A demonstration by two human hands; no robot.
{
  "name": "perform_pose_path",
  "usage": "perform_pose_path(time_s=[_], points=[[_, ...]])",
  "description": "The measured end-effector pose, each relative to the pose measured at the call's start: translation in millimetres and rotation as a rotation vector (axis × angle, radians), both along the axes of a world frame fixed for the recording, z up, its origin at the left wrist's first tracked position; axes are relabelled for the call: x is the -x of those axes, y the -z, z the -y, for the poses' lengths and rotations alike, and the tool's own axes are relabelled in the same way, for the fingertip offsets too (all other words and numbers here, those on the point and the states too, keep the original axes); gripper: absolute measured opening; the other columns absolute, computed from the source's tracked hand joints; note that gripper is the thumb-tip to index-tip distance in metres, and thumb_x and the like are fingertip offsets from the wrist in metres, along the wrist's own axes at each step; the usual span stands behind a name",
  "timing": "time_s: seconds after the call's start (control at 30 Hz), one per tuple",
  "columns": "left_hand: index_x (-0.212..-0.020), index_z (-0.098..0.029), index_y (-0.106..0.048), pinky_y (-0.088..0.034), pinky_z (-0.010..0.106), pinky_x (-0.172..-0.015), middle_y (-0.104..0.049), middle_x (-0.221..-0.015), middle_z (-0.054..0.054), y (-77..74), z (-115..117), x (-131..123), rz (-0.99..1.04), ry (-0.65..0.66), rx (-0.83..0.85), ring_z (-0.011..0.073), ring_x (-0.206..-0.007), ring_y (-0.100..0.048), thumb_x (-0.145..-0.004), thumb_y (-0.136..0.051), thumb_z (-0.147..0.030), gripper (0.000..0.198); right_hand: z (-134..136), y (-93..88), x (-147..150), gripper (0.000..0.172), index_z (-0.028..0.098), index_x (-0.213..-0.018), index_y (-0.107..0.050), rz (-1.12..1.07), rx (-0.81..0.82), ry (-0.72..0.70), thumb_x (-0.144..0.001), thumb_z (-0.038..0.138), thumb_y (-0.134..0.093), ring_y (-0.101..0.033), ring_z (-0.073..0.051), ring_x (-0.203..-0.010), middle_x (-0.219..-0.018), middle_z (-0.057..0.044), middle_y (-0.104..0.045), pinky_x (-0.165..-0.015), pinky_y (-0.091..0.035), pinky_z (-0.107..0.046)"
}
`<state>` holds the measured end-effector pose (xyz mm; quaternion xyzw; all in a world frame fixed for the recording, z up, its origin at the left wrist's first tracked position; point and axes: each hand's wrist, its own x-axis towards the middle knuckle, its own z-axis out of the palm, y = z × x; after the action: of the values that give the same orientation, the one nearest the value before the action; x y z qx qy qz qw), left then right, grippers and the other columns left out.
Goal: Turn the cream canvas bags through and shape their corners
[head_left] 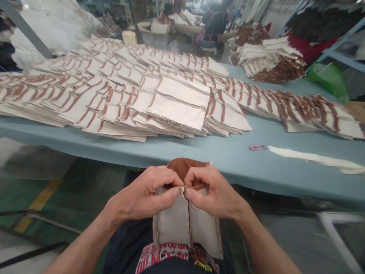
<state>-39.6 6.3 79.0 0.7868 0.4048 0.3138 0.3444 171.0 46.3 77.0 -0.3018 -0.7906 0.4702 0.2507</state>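
A sewn fabric piece [172,224], cream outside and brown inside, hangs over my lap with its top edge held up. A seam runs down its middle. My left hand [159,190] pinches the top edge just left of that seam. Just right of it, my right hand [205,192] pinches the same edge, thumb and fingers pressed together. Both thumb tips almost meet at the seam. Between and behind my hands the brown inner side shows as an open mouth.
Overlapping rows of cream pieces with brown strips [176,99] cover much of the blue table [199,152]. Pink thread snips [257,147] lie near a cream fabric strip [310,156] at right. A cream and brown stack [270,61] stands behind. A person [215,24] sits in the background.
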Motion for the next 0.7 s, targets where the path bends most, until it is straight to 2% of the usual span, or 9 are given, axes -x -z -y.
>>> perform_pose_path(time_s=[0.17,0.3,0.47,0.7], points=[[-0.077,-0.017,-0.070,-0.039,0.022,-0.059,-0.068,-0.066,0.001,-5.3,0.0,1.4,0.025,0.018,0.096,0.0123,-0.059,-0.058,-0.092,-0.051,-0.016,0.024,1.8,-2.7,4.0,0.019,0.021,-0.062,-0.045,0.038,-0.093,0.004,-0.075,0.023,-0.058,-0.035,-0.008,-0.051,-0.055,0.008,-0.042,-0.053,-0.026,-0.024],[-0.073,-0.014,-0.069,-0.038,0.022,-0.059,-0.065,-0.065,0.001,-10.5,2.1,3.3,0.077,0.035,0.170,0.0125,-0.059,-0.056,-0.096,-0.048,-0.022,0.032,3.9,-5.1,7.7,0.019,0.022,-0.061,-0.041,0.077,-0.097,0.004,-0.071,0.023,-0.058,-0.033,-0.009,-0.052,-0.055,0.007,-0.040,-0.051,-0.022,-0.025],[-0.077,-0.014,-0.070,-0.039,0.020,-0.058,-0.061,-0.067,-0.001,-6.6,3.2,5.2,0.182,0.018,0.319,0.0116,-0.060,-0.050,-0.092,-0.062,-0.032,0.025,4.9,-2.1,10.7,0.019,0.022,-0.061,-0.041,0.095,-0.140,0.041,-0.072,0.023,-0.057,-0.035,-0.008,-0.052,-0.057,0.007,-0.040,-0.052,-0.023,-0.025],[-0.079,-0.014,-0.071,-0.039,0.019,-0.055,-0.063,-0.067,-0.001,1.4,6.8,14.3,0.190,0.028,0.404,0.0110,-0.059,-0.050,-0.096,-0.058,-0.030,0.027,3.9,-3.7,6.6,0.011,0.019,-0.069,-0.055,0.042,0.003,-0.073,-0.075,0.019,-0.064,-0.041,-0.007,-0.053,-0.063,0.006,-0.053,-0.053,-0.030,-0.021]])
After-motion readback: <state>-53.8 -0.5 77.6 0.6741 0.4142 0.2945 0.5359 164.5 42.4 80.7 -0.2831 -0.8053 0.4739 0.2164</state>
